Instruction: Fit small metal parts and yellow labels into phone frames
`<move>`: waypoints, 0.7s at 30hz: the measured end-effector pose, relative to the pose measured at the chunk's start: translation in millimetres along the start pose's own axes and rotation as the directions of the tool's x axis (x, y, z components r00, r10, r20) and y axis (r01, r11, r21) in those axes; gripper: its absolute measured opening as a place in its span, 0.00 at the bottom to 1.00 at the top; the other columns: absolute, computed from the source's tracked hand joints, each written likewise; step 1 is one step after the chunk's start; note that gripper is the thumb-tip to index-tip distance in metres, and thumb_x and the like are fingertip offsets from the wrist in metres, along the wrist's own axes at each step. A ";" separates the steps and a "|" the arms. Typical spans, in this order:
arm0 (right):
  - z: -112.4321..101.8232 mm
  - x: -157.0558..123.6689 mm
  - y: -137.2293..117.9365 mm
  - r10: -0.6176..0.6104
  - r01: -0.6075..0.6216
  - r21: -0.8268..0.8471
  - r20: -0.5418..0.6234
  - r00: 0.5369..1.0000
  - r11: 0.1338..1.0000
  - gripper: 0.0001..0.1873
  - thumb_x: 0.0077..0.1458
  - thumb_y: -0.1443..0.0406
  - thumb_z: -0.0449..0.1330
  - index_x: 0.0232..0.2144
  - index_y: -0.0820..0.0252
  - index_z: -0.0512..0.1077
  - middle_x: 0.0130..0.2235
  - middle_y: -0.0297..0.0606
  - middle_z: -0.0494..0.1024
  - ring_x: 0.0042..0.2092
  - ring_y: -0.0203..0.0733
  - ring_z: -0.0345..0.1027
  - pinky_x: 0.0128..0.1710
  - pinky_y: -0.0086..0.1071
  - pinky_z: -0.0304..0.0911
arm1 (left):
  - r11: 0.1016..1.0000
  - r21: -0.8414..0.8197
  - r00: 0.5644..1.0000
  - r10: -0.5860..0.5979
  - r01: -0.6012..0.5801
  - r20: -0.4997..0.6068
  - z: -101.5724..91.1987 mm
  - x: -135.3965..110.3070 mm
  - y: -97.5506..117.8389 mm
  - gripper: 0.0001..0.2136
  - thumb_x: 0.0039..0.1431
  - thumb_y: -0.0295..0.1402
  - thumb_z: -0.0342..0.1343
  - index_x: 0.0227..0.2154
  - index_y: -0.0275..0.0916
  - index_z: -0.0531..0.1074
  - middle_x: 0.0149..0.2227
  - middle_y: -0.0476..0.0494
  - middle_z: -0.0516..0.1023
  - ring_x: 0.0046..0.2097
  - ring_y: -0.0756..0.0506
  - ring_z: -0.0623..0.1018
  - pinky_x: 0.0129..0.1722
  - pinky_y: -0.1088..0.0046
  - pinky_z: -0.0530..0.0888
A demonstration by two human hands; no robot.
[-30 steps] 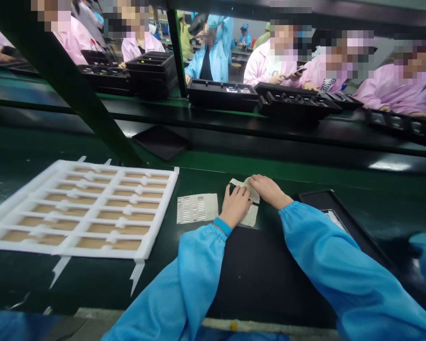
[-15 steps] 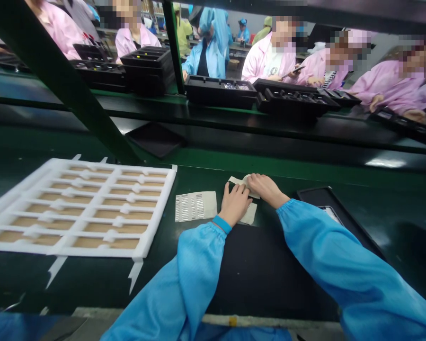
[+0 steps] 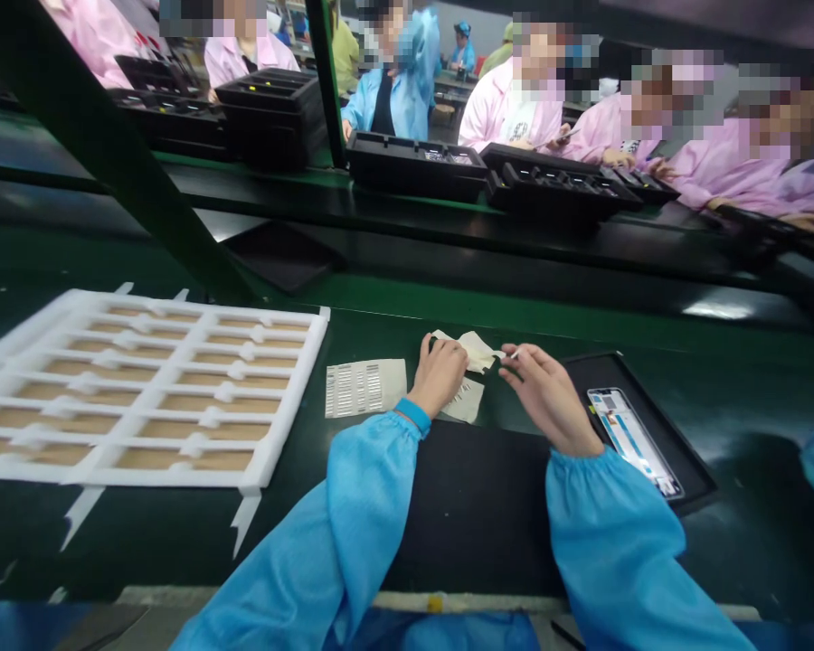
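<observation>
My right hand (image 3: 544, 391) pinches a small pale strip (image 3: 515, 354) between thumb and fingertips, just right of a crumpled cream backing paper (image 3: 475, 350). My left hand (image 3: 440, 372) rests on the papers, its fingers stretched forward and partly hiding them. Under it and to its right lies another small backing sheet (image 3: 469, 402) bearing a few short dark marks. Left of that hand, a label sheet (image 3: 366, 389) with rows of small silvery strips lies flat. A phone-shaped part (image 3: 634, 443) with blue and white areas sits in a black tray (image 3: 692, 466) beside my right forearm.
A white foam divider frame (image 3: 207, 362) with brown-bottomed compartments takes up the left bench. A black mat (image 3: 478, 515) lies before me. A green slanted post (image 3: 128, 190) crosses the left. Beyond the rail stand black boxes (image 3: 413, 172) and several people in pink or blue smocks.
My right hand has drawn back right and toward me, away from the papers, with the pale strip in its fingers. The phone-shaped part now shows more fully. My left hand stays on the papers.
</observation>
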State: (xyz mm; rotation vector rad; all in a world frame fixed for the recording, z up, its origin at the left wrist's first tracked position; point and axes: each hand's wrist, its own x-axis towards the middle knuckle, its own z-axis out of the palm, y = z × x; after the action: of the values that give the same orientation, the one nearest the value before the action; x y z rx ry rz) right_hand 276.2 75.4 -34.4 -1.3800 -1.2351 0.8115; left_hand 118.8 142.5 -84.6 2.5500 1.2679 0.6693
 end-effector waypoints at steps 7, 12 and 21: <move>19.6 -69.4 -18.2 0.208 -0.131 0.469 -0.116 0.971 0.873 0.09 0.55 0.57 0.65 0.31 0.56 0.73 0.45 0.37 0.73 0.40 0.36 0.68 0.43 0.33 0.67 | 0.985 -0.143 0.993 -0.105 0.097 -0.045 4.4 2.7 -2.4 0.08 0.64 0.29 0.52 0.42 0.44 0.72 0.48 0.46 0.78 0.58 0.42 0.70 0.68 0.48 0.49; 26.8 -85.6 -13.4 0.182 -0.087 0.487 -0.152 0.972 0.869 0.08 0.55 0.58 0.65 0.30 0.55 0.73 0.45 0.36 0.73 0.38 0.35 0.67 0.42 0.34 0.66 | 0.961 -0.248 0.987 -0.143 0.120 -0.077 1.0 4.8 -3.3 0.10 0.61 0.25 0.51 0.42 0.45 0.72 0.54 0.46 0.75 0.61 0.41 0.69 0.67 0.42 0.45; 32.0 -98.6 -9.2 0.208 -0.091 0.544 -0.159 0.965 0.834 0.09 0.56 0.57 0.65 0.30 0.56 0.74 0.44 0.36 0.73 0.38 0.36 0.66 0.42 0.34 0.64 | 0.887 -0.448 0.973 -0.189 0.111 -0.134 -18.2 7.6 1.9 0.10 0.61 0.22 0.51 0.39 0.39 0.74 0.58 0.39 0.72 0.65 0.36 0.65 0.65 0.42 0.52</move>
State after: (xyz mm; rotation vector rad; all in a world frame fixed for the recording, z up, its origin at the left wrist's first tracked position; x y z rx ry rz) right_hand 220.9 -11.7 -47.5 -1.0724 -0.6620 0.9982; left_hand 115.3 147.2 -65.6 2.0411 1.1860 1.0300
